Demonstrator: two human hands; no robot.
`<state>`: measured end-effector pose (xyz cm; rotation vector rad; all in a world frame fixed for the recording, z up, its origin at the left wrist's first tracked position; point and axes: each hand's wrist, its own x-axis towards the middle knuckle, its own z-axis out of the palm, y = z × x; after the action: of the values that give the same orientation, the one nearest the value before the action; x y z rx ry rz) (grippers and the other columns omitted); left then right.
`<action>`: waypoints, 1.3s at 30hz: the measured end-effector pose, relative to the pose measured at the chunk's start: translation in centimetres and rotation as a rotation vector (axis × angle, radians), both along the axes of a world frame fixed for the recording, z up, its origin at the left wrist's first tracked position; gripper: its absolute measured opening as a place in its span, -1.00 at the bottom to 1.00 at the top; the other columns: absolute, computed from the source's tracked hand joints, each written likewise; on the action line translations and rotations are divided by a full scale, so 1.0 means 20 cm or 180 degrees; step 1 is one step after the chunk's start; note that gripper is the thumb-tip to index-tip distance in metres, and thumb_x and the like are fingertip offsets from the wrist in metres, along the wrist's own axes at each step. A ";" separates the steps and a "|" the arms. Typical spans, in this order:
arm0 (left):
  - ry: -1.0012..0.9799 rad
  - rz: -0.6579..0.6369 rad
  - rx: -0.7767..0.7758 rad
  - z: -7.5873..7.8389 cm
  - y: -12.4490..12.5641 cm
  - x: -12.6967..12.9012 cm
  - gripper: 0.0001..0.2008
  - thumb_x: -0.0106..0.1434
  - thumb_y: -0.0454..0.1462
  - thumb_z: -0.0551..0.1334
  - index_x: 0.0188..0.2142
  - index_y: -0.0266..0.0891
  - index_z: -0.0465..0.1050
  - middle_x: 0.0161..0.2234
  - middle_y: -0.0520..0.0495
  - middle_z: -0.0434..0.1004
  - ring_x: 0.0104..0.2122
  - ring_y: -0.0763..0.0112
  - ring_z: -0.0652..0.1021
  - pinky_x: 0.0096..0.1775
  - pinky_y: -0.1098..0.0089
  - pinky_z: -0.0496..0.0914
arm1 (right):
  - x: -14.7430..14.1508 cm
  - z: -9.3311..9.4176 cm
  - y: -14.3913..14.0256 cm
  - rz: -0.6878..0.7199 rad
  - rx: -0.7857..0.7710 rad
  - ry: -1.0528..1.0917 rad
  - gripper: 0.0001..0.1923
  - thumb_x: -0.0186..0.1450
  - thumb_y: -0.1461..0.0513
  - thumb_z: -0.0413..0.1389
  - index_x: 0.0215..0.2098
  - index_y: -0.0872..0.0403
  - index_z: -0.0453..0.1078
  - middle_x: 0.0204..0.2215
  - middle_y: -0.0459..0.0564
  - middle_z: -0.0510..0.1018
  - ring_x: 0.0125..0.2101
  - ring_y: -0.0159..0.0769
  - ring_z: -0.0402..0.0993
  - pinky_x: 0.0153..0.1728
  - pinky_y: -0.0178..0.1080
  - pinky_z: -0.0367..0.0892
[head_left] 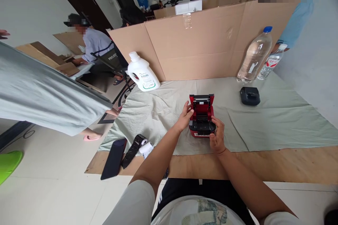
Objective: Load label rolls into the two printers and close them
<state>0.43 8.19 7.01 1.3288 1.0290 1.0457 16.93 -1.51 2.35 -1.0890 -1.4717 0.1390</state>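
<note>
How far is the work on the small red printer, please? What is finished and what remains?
Done: the red printer's lid stands open, showing its paper bay. In hand: the left hand steadies its left side and the right hand holds its front right corner. Left: the bay seems to hold no roll; the white paper roll lies at the table's left edge beside the phone.
</note>
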 end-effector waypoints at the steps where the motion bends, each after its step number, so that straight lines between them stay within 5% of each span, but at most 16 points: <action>1: 0.0177 0.0139 0.0070 0.00 0.01 0.00 -0.39 0.20 -0.12 0.25 0.21 -0.13 0.17 0.17 -0.17 0.29 0.13 0.15 0.36 0.15 0.11 0.22 | 0.00 0.00 0.00 -0.0003 0.0006 0.0020 -0.47 0.37 -0.07 -0.24 0.16 0.01 0.14 0.11 0.14 0.31 0.11 -0.03 0.24 0.11 0.15 0.20; 6: 0.1711 0.0602 0.1246 0.08 0.00 0.05 -0.89 0.15 -0.29 0.25 -0.30 -0.18 0.51 -0.27 -0.14 0.53 -0.08 0.11 0.45 0.06 0.09 0.28 | 0.00 -0.01 0.01 -0.0027 0.0001 0.0164 -0.53 0.38 -0.02 -0.23 0.12 0.02 0.18 0.05 0.13 0.36 0.07 -0.07 0.27 0.09 0.12 0.22; 10: 0.2751 -0.0367 0.1655 0.18 0.00 0.15 -0.82 0.16 -0.35 0.19 -0.29 -0.14 0.56 -0.29 -0.10 0.61 -0.19 0.15 0.52 0.01 0.14 0.30 | 0.01 -0.02 0.01 -0.0070 0.0017 0.0194 -0.56 0.39 0.02 -0.21 0.11 0.04 0.20 0.02 0.14 0.38 0.05 -0.08 0.29 0.07 0.11 0.23; 15: 0.4491 -0.1710 0.1249 0.29 0.06 0.30 -0.70 0.18 -0.34 0.17 -0.09 -0.18 0.51 -0.12 -0.14 0.60 -0.06 0.14 0.52 0.10 0.11 0.20 | 0.01 -0.02 0.02 -0.0080 0.0129 0.0224 -0.60 0.39 0.06 -0.19 0.07 0.06 0.24 -0.01 0.13 0.41 0.01 -0.09 0.31 0.03 0.10 0.25; 19: 0.5167 -0.1893 0.0932 0.33 0.09 0.39 -0.76 0.14 -0.32 0.24 -0.19 -0.33 0.53 -0.14 -0.30 0.58 -0.07 0.04 0.53 0.04 0.12 0.25 | 0.02 -0.02 0.02 -0.0065 0.0153 0.0231 -0.62 0.40 0.08 -0.18 0.06 0.05 0.25 -0.02 0.13 0.42 0.00 -0.10 0.31 0.00 0.08 0.27; 22: 0.4976 -0.1731 0.1050 0.32 0.09 0.37 -0.75 0.11 -0.30 0.26 -0.19 -0.31 0.52 -0.12 -0.28 0.57 -0.05 0.03 0.51 0.04 0.14 0.27 | 0.03 -0.03 0.03 -0.0074 0.0154 0.0222 -0.64 0.40 0.09 -0.18 0.04 0.05 0.26 -0.02 0.12 0.43 -0.01 -0.11 0.32 0.00 0.08 0.27; 26: 0.3675 -0.1455 0.1067 0.32 0.06 0.25 -0.64 0.05 -0.35 0.27 -0.10 -0.24 0.44 -0.13 -0.13 0.55 -0.10 0.19 0.51 -0.02 0.26 0.34 | 0.03 -0.03 0.03 -0.0055 0.0159 0.0230 -0.64 0.40 0.08 -0.18 0.02 0.06 0.27 -0.04 0.12 0.44 -0.01 -0.11 0.33 0.00 0.07 0.26; 32: 0.1393 -0.1906 -0.0089 0.41 0.06 -0.16 -0.59 0.04 -0.15 0.33 -0.13 -0.26 0.39 -0.16 -0.09 0.49 -0.21 0.32 0.51 -0.21 0.33 0.41 | 0.03 -0.04 0.03 -0.0060 0.0119 0.0243 -0.64 0.40 0.09 -0.18 0.01 0.06 0.28 -0.04 0.12 0.45 -0.01 -0.12 0.33 0.01 0.06 0.24; 36: 0.1787 -0.1786 -0.1040 0.45 0.10 -0.53 -0.47 -0.08 -0.09 0.40 -0.12 -0.23 0.40 -0.24 -0.05 0.49 -0.37 0.40 0.49 -0.46 0.49 0.34 | 0.03 -0.05 0.03 -0.0086 0.0105 0.0206 -0.65 0.40 0.10 -0.17 0.02 0.07 0.27 -0.04 0.13 0.45 -0.01 -0.11 0.33 0.01 0.06 0.25; 39: 0.2485 -0.1569 -0.1369 0.40 0.11 -0.76 -0.47 -0.12 -0.10 0.40 -0.13 -0.22 0.44 -0.28 -0.04 0.51 -0.37 0.40 0.48 -0.49 0.53 0.29 | 0.03 -0.05 0.04 -0.0117 0.0120 0.0168 -0.66 0.39 0.11 -0.16 0.01 0.08 0.27 -0.04 0.14 0.45 -0.01 -0.11 0.34 0.01 0.07 0.24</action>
<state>-14.72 10.47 14.93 1.5342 1.2926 -0.1027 17.60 -0.77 1.45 -1.0735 -1.4013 0.1128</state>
